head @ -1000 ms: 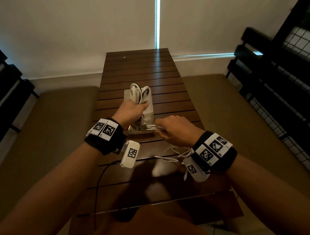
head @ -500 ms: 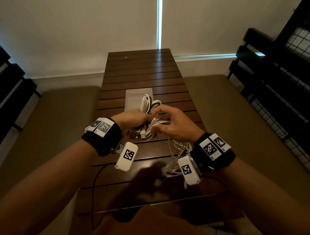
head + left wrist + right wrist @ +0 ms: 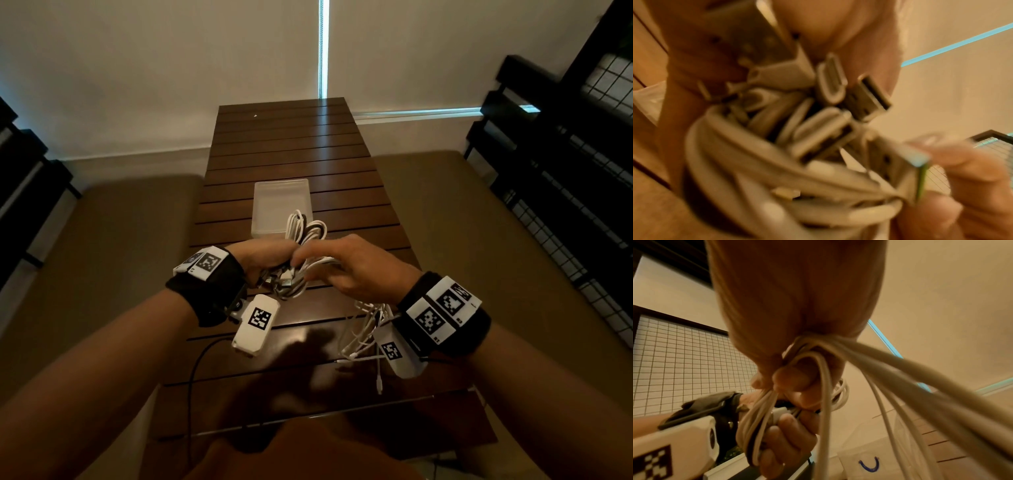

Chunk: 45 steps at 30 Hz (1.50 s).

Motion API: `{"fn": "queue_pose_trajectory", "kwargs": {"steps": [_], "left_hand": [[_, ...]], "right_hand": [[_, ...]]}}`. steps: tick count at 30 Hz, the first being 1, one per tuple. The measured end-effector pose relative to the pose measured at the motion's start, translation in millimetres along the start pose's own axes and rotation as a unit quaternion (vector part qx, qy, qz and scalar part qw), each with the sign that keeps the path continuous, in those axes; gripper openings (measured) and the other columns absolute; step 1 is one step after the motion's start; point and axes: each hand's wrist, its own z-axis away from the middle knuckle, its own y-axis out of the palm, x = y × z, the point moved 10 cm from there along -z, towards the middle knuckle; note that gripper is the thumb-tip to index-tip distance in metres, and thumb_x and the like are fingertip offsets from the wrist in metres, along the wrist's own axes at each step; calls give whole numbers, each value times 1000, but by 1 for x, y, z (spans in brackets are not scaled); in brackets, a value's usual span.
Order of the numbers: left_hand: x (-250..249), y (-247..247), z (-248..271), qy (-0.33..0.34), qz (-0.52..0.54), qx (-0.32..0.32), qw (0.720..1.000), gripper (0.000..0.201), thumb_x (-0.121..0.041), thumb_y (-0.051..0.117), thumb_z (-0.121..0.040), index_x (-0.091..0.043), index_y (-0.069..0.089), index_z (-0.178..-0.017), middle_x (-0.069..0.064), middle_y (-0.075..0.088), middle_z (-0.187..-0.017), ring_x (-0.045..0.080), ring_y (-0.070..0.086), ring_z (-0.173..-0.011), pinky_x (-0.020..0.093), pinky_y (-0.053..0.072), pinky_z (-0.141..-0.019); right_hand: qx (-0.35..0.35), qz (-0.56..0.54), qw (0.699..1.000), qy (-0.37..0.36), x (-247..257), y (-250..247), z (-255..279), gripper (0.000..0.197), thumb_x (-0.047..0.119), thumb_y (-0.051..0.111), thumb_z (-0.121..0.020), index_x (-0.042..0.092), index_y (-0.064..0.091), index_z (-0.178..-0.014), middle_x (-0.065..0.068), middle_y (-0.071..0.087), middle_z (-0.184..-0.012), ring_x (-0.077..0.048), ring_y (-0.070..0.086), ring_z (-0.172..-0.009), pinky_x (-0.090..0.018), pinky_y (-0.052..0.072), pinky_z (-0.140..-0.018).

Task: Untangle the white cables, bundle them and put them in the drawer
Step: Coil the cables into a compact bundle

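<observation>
A bundle of white cables [image 3: 306,230] is gripped in my left hand [image 3: 265,257] above the slatted table, its loops sticking out toward the drawer. Several USB plugs [image 3: 830,97] crowd together at the bundle's near end. My right hand [image 3: 342,269] meets it from the right, fingers curled round cable strands [image 3: 818,345] that run through the palm. More loose white cable [image 3: 364,329] hangs and lies under my right wrist. The translucent plastic drawer [image 3: 281,202] lies open on the table just beyond both hands. In the right wrist view my left hand [image 3: 789,434] holds the bundle below my right hand [image 3: 793,379].
The dark wooden slatted table [image 3: 291,144] runs away from me to a pale wall. Brown cushioned benches [image 3: 113,246] flank it on both sides. Black grid shelving [image 3: 565,171] stands at the right. A thin black wire [image 3: 191,373] trails from my left wrist.
My left hand drew the bundle back from over the drawer toward me. My right hand rose off the table and came up to the bundle, taking hold of strands.
</observation>
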Motion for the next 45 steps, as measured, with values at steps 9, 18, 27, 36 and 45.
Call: {"fn": "queue_pose_trajectory", "kwargs": {"steps": [9,18,27,36,45], "left_hand": [[0,-8,-4,37,156,13,987,22,-29,58,-89,-7,58,-88,2,54,-55,11,53,-43,21,47,-44],[-10,2,2,95,15,22,995,55,-46,70,-76,-2,65,-109,17,70,-97,25,65,-89,41,52,-89],[-3,7,1,62,-29,48,996,56,-22,86,-58,-2,67,-106,15,67,-95,22,63,-78,33,51,-73],[5,29,1,37,-5,95,995,44,-15,79,-70,2,66,-108,21,70,-106,32,59,-93,39,46,-81],[6,63,10,61,113,205,970,16,-23,61,-83,-9,57,-77,7,56,-67,20,55,-68,42,54,-79]], "right_hand": [[-41,98,993,57,-41,-10,0,17,42,55,-94,31,64,-104,11,69,-89,-3,61,-79,-27,49,-69],[-39,118,991,55,-38,-12,-5,21,25,63,-91,18,68,-110,3,64,-98,-6,54,-87,-24,45,-78],[-143,90,985,19,-19,-30,-5,19,24,75,-81,11,70,-94,1,71,-89,-7,65,-77,-18,52,-69],[-168,22,985,41,-25,-34,-1,36,23,86,-68,14,68,-97,5,65,-91,-5,63,-78,-22,56,-69],[-212,-65,974,44,-39,-38,5,57,24,87,-61,23,62,-112,8,48,-96,2,50,-81,-12,45,-71]]}}
